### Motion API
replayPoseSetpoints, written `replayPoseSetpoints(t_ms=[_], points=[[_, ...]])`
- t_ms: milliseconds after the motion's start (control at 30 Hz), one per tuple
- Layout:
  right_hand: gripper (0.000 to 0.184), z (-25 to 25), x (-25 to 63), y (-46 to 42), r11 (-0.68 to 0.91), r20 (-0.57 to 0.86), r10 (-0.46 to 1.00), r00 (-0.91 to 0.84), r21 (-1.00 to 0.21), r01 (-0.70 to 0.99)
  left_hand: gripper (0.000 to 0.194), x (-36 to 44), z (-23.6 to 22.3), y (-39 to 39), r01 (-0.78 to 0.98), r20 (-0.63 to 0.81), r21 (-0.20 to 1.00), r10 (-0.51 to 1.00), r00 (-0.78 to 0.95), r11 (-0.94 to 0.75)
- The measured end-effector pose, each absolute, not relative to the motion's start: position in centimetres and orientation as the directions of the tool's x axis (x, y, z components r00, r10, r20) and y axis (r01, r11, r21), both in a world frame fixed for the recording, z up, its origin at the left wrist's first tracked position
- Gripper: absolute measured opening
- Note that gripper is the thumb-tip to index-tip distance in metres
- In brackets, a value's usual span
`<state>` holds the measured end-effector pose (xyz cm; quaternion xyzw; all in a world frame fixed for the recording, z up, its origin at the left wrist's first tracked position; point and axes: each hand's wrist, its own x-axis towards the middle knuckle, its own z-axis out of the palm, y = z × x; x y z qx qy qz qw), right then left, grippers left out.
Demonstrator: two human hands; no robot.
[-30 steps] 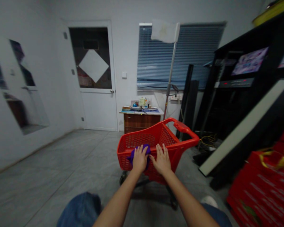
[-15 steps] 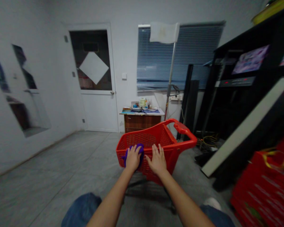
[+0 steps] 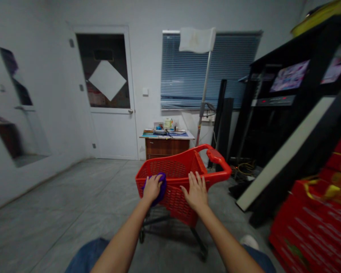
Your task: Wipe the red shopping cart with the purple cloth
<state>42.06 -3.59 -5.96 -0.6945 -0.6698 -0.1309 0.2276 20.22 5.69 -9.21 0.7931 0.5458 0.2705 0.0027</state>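
Note:
A red plastic shopping cart (image 3: 176,197) stands in front of me on dark legs with wheels, its handle to the right. My left hand (image 3: 152,188) is closed over a purple cloth (image 3: 160,192) and presses it to the near side of the basket, close to the left corner. Toward the handle end, my right hand (image 3: 198,191) lies flat on the same side, fingers spread near the rim and nothing in it. Part of the cloth is hidden beneath the left hand.
Behind the cart is a small wooden cabinet (image 3: 167,147) with things on top. A pole with a white flag (image 3: 197,40) rises beside it. Red bags (image 3: 309,223) and a leaning white-and-black panel (image 3: 284,155) stand at right. A white door (image 3: 115,132) is at back left.
The left hand with the purple cloth has shifted left along the basket's side. My right hand has moved toward the handle end. The view has turned slightly right.

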Motion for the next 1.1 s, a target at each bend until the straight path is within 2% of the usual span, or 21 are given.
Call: replayPoseSetpoints(t_ms=[233, 600, 833, 967, 1100], points=[[0.072, -6.4, 42.4, -3.5, 0.033, 0.516, 0.856, 0.040, -0.132, 0.991, 0.047, 27.0, -8.6, 3.4, 0.749, 0.472, 0.283, 0.767, 0.435, -0.599], [0.073, -6.2, 41.8, -3.6, 0.041, 0.529, 0.848, 0.042, -0.144, 0.989, 0.042, 21.9, -9.0, 5.2, 0.854, 0.410, 0.318, 0.872, 0.267, -0.411], [0.072, -6.5, 41.3, -3.5, 0.073, 0.548, 0.836, 0.003, -0.117, 0.990, 0.047, 27.6, -6.9, 3.3, 0.737, 0.401, 0.369, 0.813, 0.423, -0.566], [0.069, -6.8, 42.3, -3.9, 0.096, 0.586, 0.809, -0.043, -0.061, 0.994, 0.043, 26.6, -7.1, 3.6, 0.743, 0.396, 0.391, 0.828, 0.397, -0.543], [0.065, -6.6, 43.8, -4.4, -0.010, 0.653, 0.756, 0.051, -0.066, 0.998, 0.042, 22.9, -8.2, 4.9, 0.790, 0.402, 0.367, 0.849, 0.342, -0.491]])
